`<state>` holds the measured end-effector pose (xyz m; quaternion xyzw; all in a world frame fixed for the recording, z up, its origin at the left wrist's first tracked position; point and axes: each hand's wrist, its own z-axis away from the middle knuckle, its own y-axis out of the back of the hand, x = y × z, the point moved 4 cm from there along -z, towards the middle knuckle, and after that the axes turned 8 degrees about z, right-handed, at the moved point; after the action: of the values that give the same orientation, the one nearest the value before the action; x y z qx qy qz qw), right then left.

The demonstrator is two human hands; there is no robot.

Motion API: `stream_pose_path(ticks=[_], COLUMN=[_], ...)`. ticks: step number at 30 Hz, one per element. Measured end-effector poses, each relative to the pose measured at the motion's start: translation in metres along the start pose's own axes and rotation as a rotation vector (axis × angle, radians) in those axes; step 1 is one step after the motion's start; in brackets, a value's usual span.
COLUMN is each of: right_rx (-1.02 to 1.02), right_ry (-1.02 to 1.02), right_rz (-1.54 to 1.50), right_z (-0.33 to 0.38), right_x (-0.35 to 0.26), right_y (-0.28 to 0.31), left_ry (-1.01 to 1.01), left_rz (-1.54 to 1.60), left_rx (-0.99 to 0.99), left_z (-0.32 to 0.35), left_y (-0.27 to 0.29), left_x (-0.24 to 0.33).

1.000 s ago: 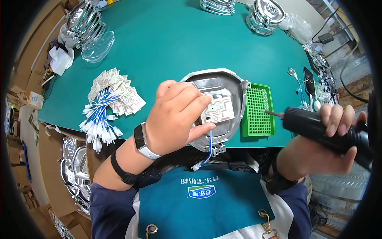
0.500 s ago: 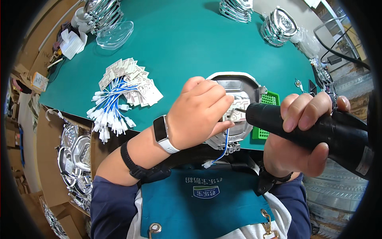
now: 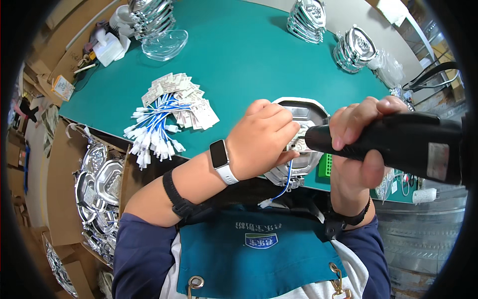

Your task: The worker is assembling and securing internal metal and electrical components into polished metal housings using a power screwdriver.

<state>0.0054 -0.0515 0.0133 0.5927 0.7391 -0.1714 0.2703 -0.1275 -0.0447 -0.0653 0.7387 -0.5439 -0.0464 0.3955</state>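
A silver lamp housing (image 3: 301, 101) with a dark inside lies at the table's near edge. Inside it is a white circuit board (image 3: 300, 145); its blue-and-white wire (image 3: 290, 175) hangs over the edge to a white connector. My left hand (image 3: 264, 137) is closed at the board, thumb and fingertips pressing on it from the left. In my right hand (image 3: 354, 144) is a black electric screwdriver (image 3: 398, 142), held nearly level with its nose over the board. Its tip is close to my left fingertips; whether it touches a screw I cannot tell.
Left of the housing lies a fanned pile of white circuit boards (image 3: 201, 113) with wires. Silver housings are stacked at the back (image 3: 306, 22) and far left (image 3: 152, 20), beside a clear cover (image 3: 165, 46). A green perforated tray (image 3: 325, 165) sits right; a cardboard box (image 3: 64, 184) of silver parts stands left.
The whole view has shifted slightly. The screwdriver's body has swung up at its rear end and is now more level, while its nose stays at the board. My left hand keeps its pinch.
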Motion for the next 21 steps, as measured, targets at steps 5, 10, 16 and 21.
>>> stream_pose_path(ticks=[5, 10, 16, 21], right_rx=[-0.021, 0.288, 0.472, 0.498], right_ry=[0.088, 0.178, -0.006, -0.033], right_rz=[-0.186, -0.275, -0.275, -0.372], right_z=[-0.002, 0.025, 0.068, 0.072], right_x=[-0.005, -0.063, -0.046, -0.029], right_y=[0.009, 0.095, 0.164, 0.184], left_ry=[0.023, 0.092, 0.008, 0.168], left_rz=[-0.053, -0.286, -0.305, 0.051], left_rx=[-0.07, -0.154, 0.042, 0.132], left_z=[-0.003, -0.015, -0.019, -0.015], left_y=[0.003, 0.004, 0.008, 0.067], left_x=[0.0, 0.021, 0.027, 0.026])
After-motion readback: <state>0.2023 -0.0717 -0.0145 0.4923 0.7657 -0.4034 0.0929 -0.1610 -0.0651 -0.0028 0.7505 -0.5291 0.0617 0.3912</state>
